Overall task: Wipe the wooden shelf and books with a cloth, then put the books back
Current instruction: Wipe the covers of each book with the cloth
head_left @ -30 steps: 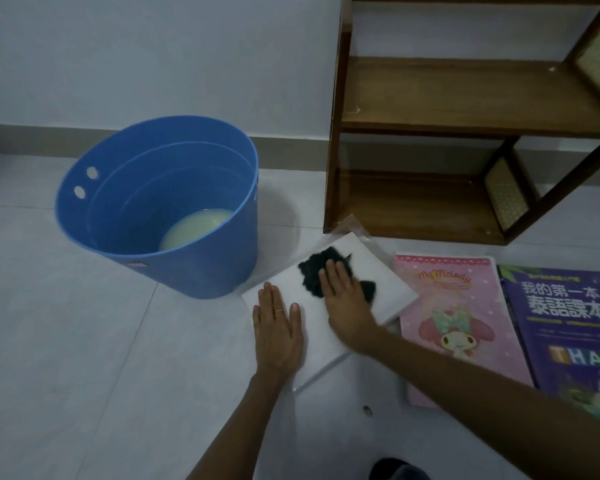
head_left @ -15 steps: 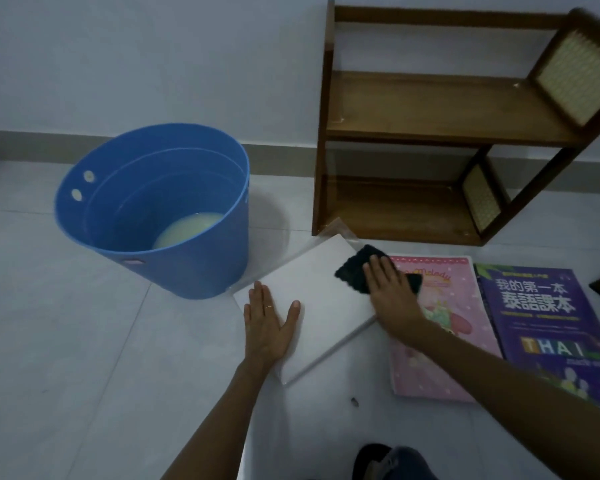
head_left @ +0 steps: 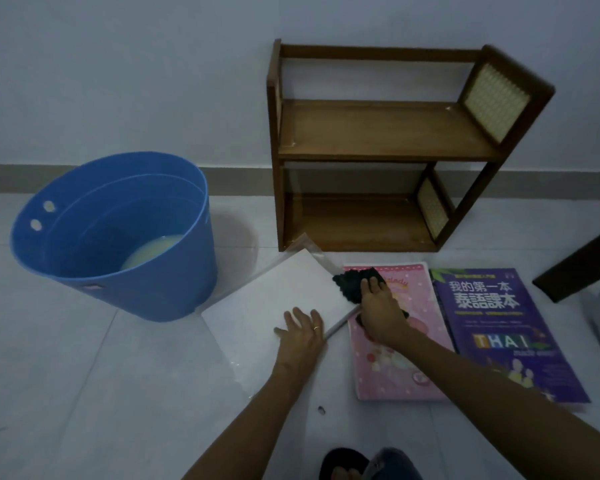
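Observation:
A white book (head_left: 274,303) lies flat on the tiled floor in front of the wooden shelf (head_left: 378,133), whose two boards hold nothing. My left hand (head_left: 303,332) rests flat on the white book's near right edge, fingers spread. My right hand (head_left: 378,306) presses a dark cloth (head_left: 352,282) down at the seam between the white book and a pink book (head_left: 395,358). A purple Thai language book (head_left: 499,327) lies to the right of the pink one.
A blue bucket (head_left: 118,244) with pale cloudy water stands left of the white book. A dark wooden furniture leg (head_left: 582,268) crosses the right edge. My foot in a dark sandal (head_left: 343,465) shows at the bottom.
My right hand slid the cloth rightward off the middle of the white book to its right edge, onto the pink book. My left hand shifted right along the white book. The camera view pulled back.

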The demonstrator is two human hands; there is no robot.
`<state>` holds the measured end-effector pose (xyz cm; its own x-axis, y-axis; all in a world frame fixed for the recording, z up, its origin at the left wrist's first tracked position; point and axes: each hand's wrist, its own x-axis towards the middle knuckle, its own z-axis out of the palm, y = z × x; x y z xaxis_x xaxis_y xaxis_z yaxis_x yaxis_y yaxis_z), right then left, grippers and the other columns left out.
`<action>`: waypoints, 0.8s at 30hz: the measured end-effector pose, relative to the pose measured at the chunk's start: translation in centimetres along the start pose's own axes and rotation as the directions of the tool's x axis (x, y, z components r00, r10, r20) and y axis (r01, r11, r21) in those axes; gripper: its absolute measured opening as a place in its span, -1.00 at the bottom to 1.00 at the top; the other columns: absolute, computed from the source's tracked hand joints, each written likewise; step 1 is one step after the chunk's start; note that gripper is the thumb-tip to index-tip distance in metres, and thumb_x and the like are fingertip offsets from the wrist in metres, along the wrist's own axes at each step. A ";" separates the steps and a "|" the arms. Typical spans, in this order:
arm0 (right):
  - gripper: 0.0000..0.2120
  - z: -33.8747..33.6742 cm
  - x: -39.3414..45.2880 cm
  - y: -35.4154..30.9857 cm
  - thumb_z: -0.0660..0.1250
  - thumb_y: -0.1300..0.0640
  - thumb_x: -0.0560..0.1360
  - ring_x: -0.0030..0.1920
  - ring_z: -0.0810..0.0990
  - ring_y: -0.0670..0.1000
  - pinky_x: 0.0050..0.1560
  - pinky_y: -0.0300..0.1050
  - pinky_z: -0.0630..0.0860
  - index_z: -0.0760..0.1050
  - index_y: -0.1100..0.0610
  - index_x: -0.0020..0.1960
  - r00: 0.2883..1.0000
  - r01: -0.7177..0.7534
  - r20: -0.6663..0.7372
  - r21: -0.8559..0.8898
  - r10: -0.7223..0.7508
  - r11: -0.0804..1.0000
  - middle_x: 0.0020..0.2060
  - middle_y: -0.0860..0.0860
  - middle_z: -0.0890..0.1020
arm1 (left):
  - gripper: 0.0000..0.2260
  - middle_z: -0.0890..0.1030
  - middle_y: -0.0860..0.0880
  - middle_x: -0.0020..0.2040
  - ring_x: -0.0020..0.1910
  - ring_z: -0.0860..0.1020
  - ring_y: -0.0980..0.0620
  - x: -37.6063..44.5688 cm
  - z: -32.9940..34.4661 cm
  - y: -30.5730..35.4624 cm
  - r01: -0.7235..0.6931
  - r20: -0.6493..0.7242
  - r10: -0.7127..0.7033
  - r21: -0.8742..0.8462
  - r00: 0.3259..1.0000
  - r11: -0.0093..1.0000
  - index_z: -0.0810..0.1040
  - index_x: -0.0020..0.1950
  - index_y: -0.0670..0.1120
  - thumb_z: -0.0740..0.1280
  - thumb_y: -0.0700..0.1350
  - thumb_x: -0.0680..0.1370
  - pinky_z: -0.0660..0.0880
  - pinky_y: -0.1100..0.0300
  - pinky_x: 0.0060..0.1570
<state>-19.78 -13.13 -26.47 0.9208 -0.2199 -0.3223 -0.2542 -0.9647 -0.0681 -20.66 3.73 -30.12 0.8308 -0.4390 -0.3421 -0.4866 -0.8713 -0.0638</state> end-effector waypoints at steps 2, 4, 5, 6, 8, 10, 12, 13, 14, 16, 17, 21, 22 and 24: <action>-0.28 0.0 -0.1 -0.1 0.26 0.18 0.55 0.49 0.07 0.23 0.44 0.03 0.21 -0.09 0.30 0.53 1.000 -0.013 -0.008 0.033 0.013 0.999 0.51 0.23 0.06 | -0.37 0.55 -0.41 0.09 -0.02 0.58 -0.41 0.4 -0.4 -0.2 -0.026 0.029 0.025 0.036 0.999 0.999 0.52 0.24 -0.23 0.59 -0.02 0.26 0.57 -0.22 -0.31; -0.26 -0.2 -0.3 -0.3 0.28 0.13 0.55 0.49 0.07 0.24 0.45 0.02 0.17 -0.10 0.29 0.53 0.999 -0.028 -0.022 0.063 0.030 0.998 0.51 0.23 0.05 | -0.51 0.39 -0.39 0.27 0.16 0.46 -0.38 0.4 -0.8 -0.5 -0.045 -0.081 0.047 0.020 0.996 0.999 0.21 0.43 -0.23 0.28 -0.11 0.56 0.54 -0.21 -0.05; -0.25 -0.2 -0.2 -0.4 0.28 0.11 0.55 0.48 0.08 0.23 0.47 0.02 0.15 -0.09 0.29 0.53 0.998 -0.038 -0.051 0.087 0.043 0.995 0.51 0.22 0.06 | -0.54 0.38 -0.34 0.27 0.16 0.45 -0.31 0.4 -0.8 -0.9 -0.056 -0.128 0.057 0.006 0.990 0.998 0.15 0.45 -0.23 0.19 -0.17 0.59 0.53 -0.15 -0.02; -0.25 -0.2 -0.2 -0.6 0.29 0.10 0.54 0.48 0.11 0.23 0.47 0.01 0.15 -0.08 0.29 0.53 0.995 -0.055 -0.079 0.124 0.065 0.991 0.50 0.23 0.08 | -0.55 0.41 -0.28 0.25 0.12 0.47 -0.25 0.4 -1.3 -1.3 -0.051 -0.162 0.048 -0.014 0.986 0.999 0.15 0.45 -0.22 0.17 -0.22 0.58 0.52 -0.08 -0.03; -0.26 -0.3 -0.2 -1.3 0.30 0.14 0.53 0.45 0.18 0.20 0.46 0.01 0.19 -0.06 0.29 0.53 0.978 -0.117 -0.141 0.248 0.156 0.962 0.48 0.23 0.15 | -0.57 0.46 -0.18 0.21 0.09 0.51 -0.15 0.0 -2.5 -1.9 -0.035 -0.211 0.016 -0.082 0.977 0.996 0.19 0.43 -0.16 0.16 -0.23 0.56 0.48 0.02 -0.03; -0.30 -0.6 -0.4 -2.4 0.29 0.23 0.52 0.39 0.30 0.18 0.40 0.02 0.29 -0.01 0.32 0.52 0.951 -0.171 -0.165 0.427 0.263 0.888 0.42 0.23 0.28 | -0.58 0.50 -0.12 0.21 0.08 0.53 -0.10 -0.5 -4.3 -2.4 -0.024 -0.246 -0.019 -0.172 0.969 0.985 0.21 0.43 -0.10 0.15 -0.20 0.57 0.46 0.07 0.01; -0.43 -0.6 -0.7 -3.4 0.26 0.29 0.52 0.28 0.42 0.19 0.29 0.03 0.40 0.13 0.35 0.46 0.933 -0.215 -0.111 0.591 0.342 0.777 0.30 0.25 0.41 | -0.57 0.55 -0.10 0.17 0.04 0.56 -0.08 -1.4 -6.6 -3.5 0.007 -0.309 -0.106 -0.305 0.945 0.952 0.24 0.43 -0.07 0.18 -0.18 0.56 0.47 0.09 0.02; -0.51 -0.4 -0.9 -3.8 0.23 0.28 0.54 0.23 0.46 0.20 0.25 0.03 0.43 0.19 0.36 0.42 0.935 -0.237 -0.066 0.615 0.348 0.752 0.26 0.25 0.44 | -0.58 0.58 -0.11 0.13 -0.01 0.58 -0.07 -1.7 -7.9 -4.2 0.005 -0.355 -0.153 -0.384 0.922 0.923 0.28 0.42 -0.07 0.20 -0.19 0.56 0.50 0.10 -0.01; -0.54 0.0 -1.3 -4.5 0.20 0.25 0.56 0.21 0.47 0.21 0.24 0.03 0.44 0.21 0.36 0.41 0.950 -0.237 -0.022 0.596 0.310 0.767 0.25 0.25 0.44 | -0.60 0.60 -0.13 0.08 -0.10 0.58 -0.05 -2.1 -9.1 -5.0 -0.019 -0.412 -0.197 -0.465 0.890 0.885 0.32 0.40 -0.09 0.22 -0.19 0.56 0.53 0.13 -0.07; -0.48 1.1 -2.0 -5.7 0.14 0.15 0.60 0.28 0.41 0.23 0.31 0.05 0.37 0.10 0.33 0.49 0.983 -0.175 0.055 0.525 0.173 0.833 0.35 0.28 0.33 | -0.65 0.62 -0.14 0.00 -0.21 0.54 0.03 -2.7 -11.4 -6.5 -0.107 -0.487 -0.233 -0.574 0.842 0.812 0.38 0.37 -0.12 0.23 -0.19 0.58 0.50 0.21 -0.20; -0.45 1.5 -2.0 -6.0 0.11 0.10 0.62 0.33 0.35 0.26 0.36 0.07 0.32 0.04 0.29 0.52 0.991 -0.133 0.069 0.516 0.114 0.846 0.40 0.28 0.26 | -0.67 0.61 -0.13 -0.01 -0.21 0.54 0.05 -3.0 -12.5 -7.1 -0.159 -0.507 -0.225 -0.607 0.832 0.779 0.39 0.36 -0.11 0.23 -0.17 0.59 0.49 0.23 -0.22; -0.57 -0.6 -1.2 -5.7 0.00 -0.08 0.63 0.20 0.45 0.16 0.29 0.08 0.37 0.34 0.14 0.36 0.984 -0.122 0.023 0.816 0.179 0.565 0.22 0.13 0.49 | -0.74 0.59 -0.04 0.04 -0.06 0.59 0.04 -3.1 -15.6 -8.0 -0.321 -0.478 -0.122 -0.736 0.870 0.596 0.42 0.29 -0.04 0.22 -0.09 0.60 0.57 0.16 -0.13; -0.55 -1.9 -1.0 -5.2 -0.02 -0.17 0.61 0.17 0.46 0.12 0.29 0.08 0.36 0.39 0.08 0.30 0.974 -0.127 0.033 0.899 0.225 0.419 0.15 0.08 0.52 | -0.77 0.60 -0.03 0.04 -0.04 0.60 0.04 -3.1 -16.1 -7.8 -0.349 -0.463 -0.096 -0.774 0.881 0.528 0.43 0.26 -0.04 0.22 -0.08 0.60 0.60 0.11 -0.09; -0.40 -3.7 0.4 -3.3 0.00 -0.39 0.49 0.20 0.49 0.12 0.28 0.17 0.39 0.40 -0.02 0.30 0.967 -0.100 0.061 0.984 0.249 0.147 0.18 0.02 0.55 | -0.80 0.60 -0.03 0.05 -0.02 0.62 0.03 -2.9 -16.7 -6.8 -0.386 -0.440 -0.059 -0.836 0.896 0.389 0.45 0.22 -0.02 0.23 -0.08 0.60 0.62 0.06 -0.08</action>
<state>-17.50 -10.62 -22.89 0.8087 -0.4438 -0.3860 -0.4207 0.0223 -0.9069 -15.23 7.23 -13.00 0.8919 -0.4387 0.1100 -0.2839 -0.3536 0.8913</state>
